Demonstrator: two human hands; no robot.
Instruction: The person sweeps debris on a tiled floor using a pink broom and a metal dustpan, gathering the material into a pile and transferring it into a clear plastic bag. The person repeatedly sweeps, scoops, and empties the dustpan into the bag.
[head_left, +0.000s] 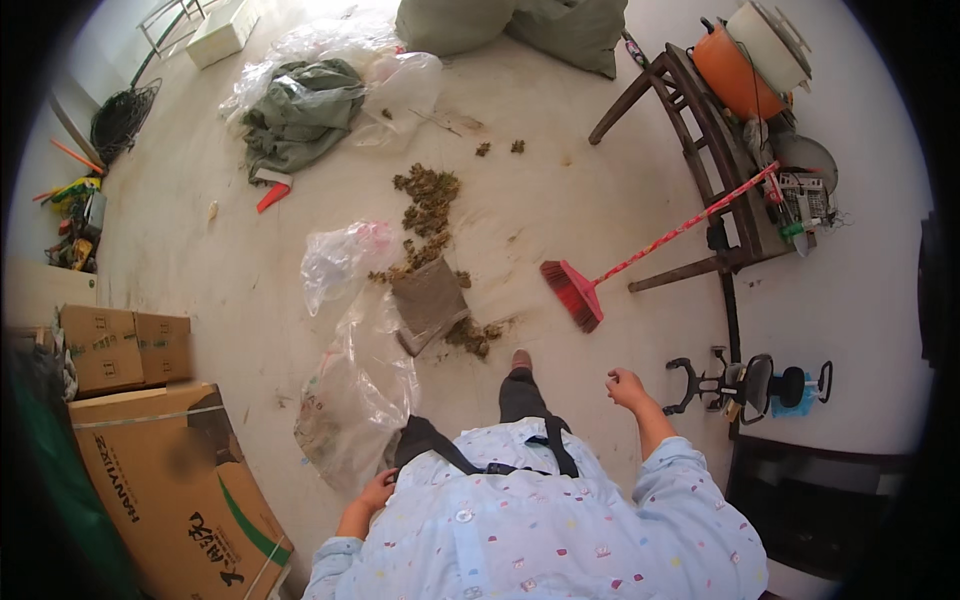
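Observation:
My right hand is out to the side above the floor, its fingers curled and nothing visible in it. My left hand hangs by my hip beside a clear plastic bag on the floor; its fingertips are partly hidden. Ahead of my shoe lies a square brown board, with clumps of dried plant matter around its edges and stretching away beyond it. To the right, a pink broom has its bristles on the floor and its patterned handle leaning on a dark wooden chair-like frame.
Cardboard boxes stand at the left. Farther off are a crumpled green sack, plastic sheeting and full grey-green sacks. An orange pot sits on the wooden frame. A wheeled office chair is at the right.

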